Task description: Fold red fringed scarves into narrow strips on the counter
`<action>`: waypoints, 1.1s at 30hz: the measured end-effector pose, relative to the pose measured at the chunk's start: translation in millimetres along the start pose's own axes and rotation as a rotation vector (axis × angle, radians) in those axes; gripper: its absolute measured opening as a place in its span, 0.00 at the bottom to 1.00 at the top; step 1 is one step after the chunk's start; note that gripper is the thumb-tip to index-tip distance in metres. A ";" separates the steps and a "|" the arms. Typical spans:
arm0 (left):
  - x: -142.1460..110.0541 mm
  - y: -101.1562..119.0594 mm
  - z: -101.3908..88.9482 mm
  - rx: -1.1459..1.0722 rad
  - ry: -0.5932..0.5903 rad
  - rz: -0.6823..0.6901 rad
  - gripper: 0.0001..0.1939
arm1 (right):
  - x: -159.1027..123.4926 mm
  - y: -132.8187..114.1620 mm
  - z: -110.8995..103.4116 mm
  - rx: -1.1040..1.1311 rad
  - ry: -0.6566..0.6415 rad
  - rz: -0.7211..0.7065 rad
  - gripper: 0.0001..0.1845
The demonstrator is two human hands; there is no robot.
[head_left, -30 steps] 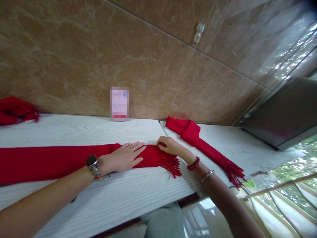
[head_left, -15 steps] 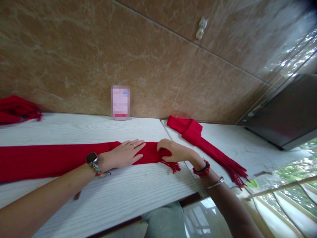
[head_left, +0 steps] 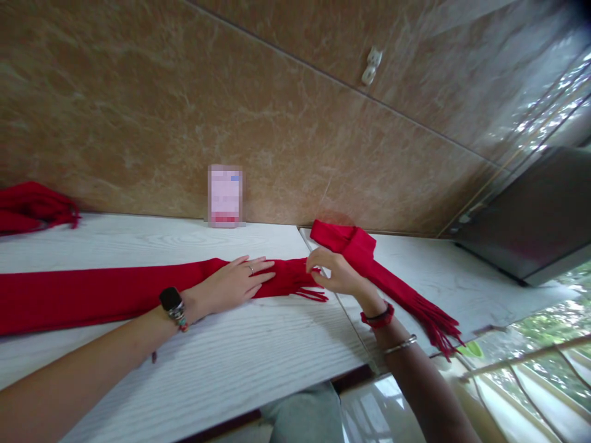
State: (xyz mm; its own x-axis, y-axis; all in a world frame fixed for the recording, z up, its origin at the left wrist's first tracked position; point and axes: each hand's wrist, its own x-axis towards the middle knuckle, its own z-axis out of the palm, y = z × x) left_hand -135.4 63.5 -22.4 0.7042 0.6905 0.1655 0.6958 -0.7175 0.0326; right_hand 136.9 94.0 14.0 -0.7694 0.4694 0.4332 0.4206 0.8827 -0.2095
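A long red scarf (head_left: 115,294) lies stretched across the white table, its fringed end toward the right. My left hand (head_left: 234,284) rests flat on it, fingers stretched out, a ring on one of them. At the fringed end, my right hand (head_left: 336,272) is closed with curled fingers around the upper corner and some fringe strands. Several other strands hang loose below that hand. Just behind my right hand, a second red scarf (head_left: 397,283) lies folded over at its far end, its fringe pointing to the lower right.
A bunched red scarf (head_left: 34,206) lies at the far left against the brown marbled wall (head_left: 138,111). A blurred pinkish card or box (head_left: 225,197) stands by the wall. The white table (head_left: 231,357) has a seam on the right. A dark grey box-like object (head_left: 521,215) stands far right.
My right hand has moved slightly right and its fingers have drawn in at the scarf's edge. The fringe strands have shifted and lie straighter. My left hand stays flat on the scarf.
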 end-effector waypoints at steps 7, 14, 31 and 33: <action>-0.6 -5.2 -5.5 -0.118 -0.154 0.109 0.22 | 11.2 -5.7 19.2 -0.018 -0.311 0.016 0.10; -0.7 0.9 -12.3 -0.127 -0.163 0.091 0.22 | -10.7 9.5 -16.2 0.083 -0.293 0.054 0.10; -0.3 0.3 -10.4 -0.125 -0.143 0.094 0.21 | -8.4 24.5 3.1 -0.245 -0.303 0.227 0.09; -0.3 0.3 -10.2 -0.119 -0.141 0.092 0.21 | -11.9 24.4 -3.7 -0.207 -0.207 0.210 0.09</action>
State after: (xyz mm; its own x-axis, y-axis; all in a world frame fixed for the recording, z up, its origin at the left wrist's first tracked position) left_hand -136.8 62.1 -12.3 0.7827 0.6215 0.0341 0.6118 -0.7783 0.1413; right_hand 158.1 109.9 6.9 -0.7281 0.6531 0.2080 0.6521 0.7535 -0.0834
